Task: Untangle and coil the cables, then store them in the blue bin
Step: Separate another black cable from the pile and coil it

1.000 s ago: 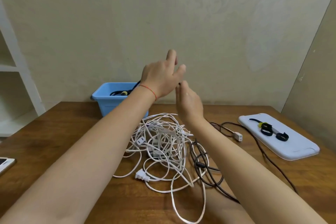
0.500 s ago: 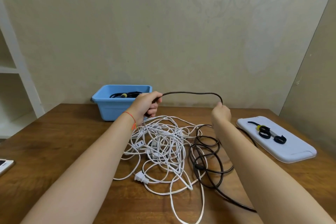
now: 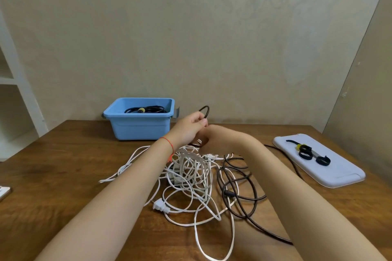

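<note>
My left hand (image 3: 189, 126) grips a dark brown cable (image 3: 238, 188), and a small loop of it stands up above my fingers. My right hand (image 3: 210, 135) is pressed against the left one from below, fingers curled on the same cable and partly hidden. The rest of the dark cable lies in loose loops on the wooden table (image 3: 63, 165) under my right forearm. A tangled white cable (image 3: 192, 172) with a plug is heaped beneath my left wrist. The blue bin (image 3: 137, 129) stands at the back, holding a coiled black cable (image 3: 145, 110).
A white tray (image 3: 339, 176) at the right holds black strap ties (image 3: 305, 153). A phone (image 3: 3, 192) pokes in at the left table edge. A white shelf unit (image 3: 19, 82) stands to the left, and the wall is close behind the table.
My hands were apart, stretching the dark cable between them. They have come together in front of the bin, folding the cable into a small loop over my left hand.
</note>
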`<state>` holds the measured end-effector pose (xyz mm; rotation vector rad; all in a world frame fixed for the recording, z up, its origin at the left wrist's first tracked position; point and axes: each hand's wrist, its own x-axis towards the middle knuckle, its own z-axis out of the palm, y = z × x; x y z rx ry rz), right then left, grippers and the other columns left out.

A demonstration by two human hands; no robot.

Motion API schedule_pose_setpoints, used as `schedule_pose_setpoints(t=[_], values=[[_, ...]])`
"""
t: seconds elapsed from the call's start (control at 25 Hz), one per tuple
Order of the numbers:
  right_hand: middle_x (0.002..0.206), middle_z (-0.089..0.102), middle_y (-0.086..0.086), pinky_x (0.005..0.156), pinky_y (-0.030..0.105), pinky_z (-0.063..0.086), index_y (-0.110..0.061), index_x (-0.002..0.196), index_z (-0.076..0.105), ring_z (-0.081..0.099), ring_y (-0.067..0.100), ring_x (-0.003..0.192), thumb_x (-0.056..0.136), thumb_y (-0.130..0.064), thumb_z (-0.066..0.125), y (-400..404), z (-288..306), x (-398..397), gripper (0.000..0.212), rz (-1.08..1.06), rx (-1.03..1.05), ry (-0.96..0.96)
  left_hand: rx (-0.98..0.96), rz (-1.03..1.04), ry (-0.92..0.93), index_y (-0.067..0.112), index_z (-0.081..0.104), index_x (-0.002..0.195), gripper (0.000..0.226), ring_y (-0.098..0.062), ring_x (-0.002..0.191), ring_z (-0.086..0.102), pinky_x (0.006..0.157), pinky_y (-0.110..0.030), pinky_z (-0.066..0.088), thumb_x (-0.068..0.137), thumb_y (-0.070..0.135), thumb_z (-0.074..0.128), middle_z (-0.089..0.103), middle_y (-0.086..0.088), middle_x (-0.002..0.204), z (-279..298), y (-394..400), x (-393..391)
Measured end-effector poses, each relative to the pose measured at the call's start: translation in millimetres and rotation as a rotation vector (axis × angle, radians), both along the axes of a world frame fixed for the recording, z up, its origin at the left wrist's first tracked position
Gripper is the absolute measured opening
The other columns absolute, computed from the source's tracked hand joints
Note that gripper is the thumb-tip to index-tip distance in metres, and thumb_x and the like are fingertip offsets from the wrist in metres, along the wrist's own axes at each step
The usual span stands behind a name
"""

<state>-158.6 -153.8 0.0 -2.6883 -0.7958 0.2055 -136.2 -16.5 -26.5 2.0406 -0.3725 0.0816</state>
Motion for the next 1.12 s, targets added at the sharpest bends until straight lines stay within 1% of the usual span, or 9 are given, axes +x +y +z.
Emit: schedule_pose_setpoints(t=[0.12,0.24,0.32,0.48,0.64,0.72,0.84,1.0,1.12], values=[[0.073,0.059,-0.01,0.055,0.017,0.037,-0.02,0.098,0.071,0.051,0.007,0.062,0.084,-0.021,0.075,-19,13,-1,0.015,-0.122,0.228,0.014,-0.038,-0.047,0.171,0.018,0.054,0.089,0.023,-0.015,0.046,0.042,0.043,-0.022,0.033,0.106,0.027,0.042,0.049,-0.007,0.066,0,14,-6],[0.069,0.059,-0.006,0.057,0.021,0.039,-0.015,0.084,0.067,0.05,0.008,0.061,0.076,-0.039,0.082,-44,15,8,0.03,-0.253,0.409,-0.06,-0.189,-0.172,0.355,0.014,0.057,0.079,0.039,-0.009,0.036,0.022,0.039,-0.021,0.014,0.106,0.037,0.041,0.029,0.002,0.049,3,28,-10],[0.07,0.059,-0.004,0.061,0.021,0.041,-0.014,0.082,0.065,0.05,0.009,0.062,0.078,-0.036,0.081,-66,12,14,0.028,-0.249,0.546,0.006,-0.455,-0.223,0.421,0.018,0.051,0.063,0.05,-0.008,0.034,0.019,0.039,-0.023,0.013,0.104,0.045,0.041,0.022,0.006,0.044,3,38,-9],[0.081,0.069,0.004,0.079,0.028,0.051,-0.012,0.089,0.067,0.064,0.016,0.077,0.084,-0.018,0.077,-96,-10,28,0.013,-0.346,0.87,0.008,-1.309,-0.279,0.557,0.021,0.043,0.059,0.042,-0.005,0.039,0.033,0.038,-0.018,0.029,0.097,0.037,0.052,0.032,0.01,0.048,-4,53,-1],[0.078,0.071,0.009,0.067,0.028,0.056,-0.001,0.095,0.067,0.067,0.019,0.069,0.087,-0.013,0.074,-99,-33,38,0.016,-0.509,1.154,0.044,-1.477,-0.361,0.595,0.013,0.058,0.076,0.021,-0.005,0.035,0.032,0.036,-0.017,0.026,0.094,0.023,0.062,0.038,0.008,0.05,-18,37,5],[0.072,0.069,0.004,0.057,0.024,0.048,-0.005,0.089,0.071,0.059,0.012,0.058,0.088,-0.02,0.073,-93,-39,48,0.015,-0.628,1.019,-0.09,-1.446,-0.356,0.563,0.01,0.065,0.089,0.025,-0.006,0.034,0.027,0.038,-0.017,0.022,0.1,0.027,0.05,0.032,0.008,0.046,-24,21,8],[0.079,0.068,0.002,0.064,0.028,0.044,-0.012,0.089,0.073,0.059,0.017,0.073,0.093,-0.028,0.066,-81,-45,65,0.018,-0.631,0.517,-0.274,-1.444,-0.358,0.517,0.013,0.066,0.092,0.027,-0.006,0.038,0.026,0.043,-0.016,0.024,0.099,0.031,0.048,0.029,0.008,0.048,-29,4,16],[0.102,0.069,-0.003,0.073,0.03,0.045,-0.029,0.104,0.074,0.062,0.023,0.095,0.095,-0.036,0.06,-56,-51,67,0.018,-0.519,0.075,-0.259,-1.338,-0.335,0.467,0.018,0.058,0.091,0.023,-0.005,0.046,0.037,0.055,-0.02,0.044,0.102,0.031,0.043,0.038,0.008,0.058,-29,-7,22],[0.1,0.069,-0.002,0.07,0.03,0.047,-0.029,0.107,0.074,0.061,0.02,0.089,0.096,-0.034,0.059,-38,-54,68,0.02,-0.381,0.026,-0.117,-1.21,-0.292,0.41,0.017,0.055,0.094,0.027,-0.007,0.046,0.032,0.048,-0.02,0.037,0.106,0.034,0.038,0.034,0.005,0.06,-23,-8,22]])
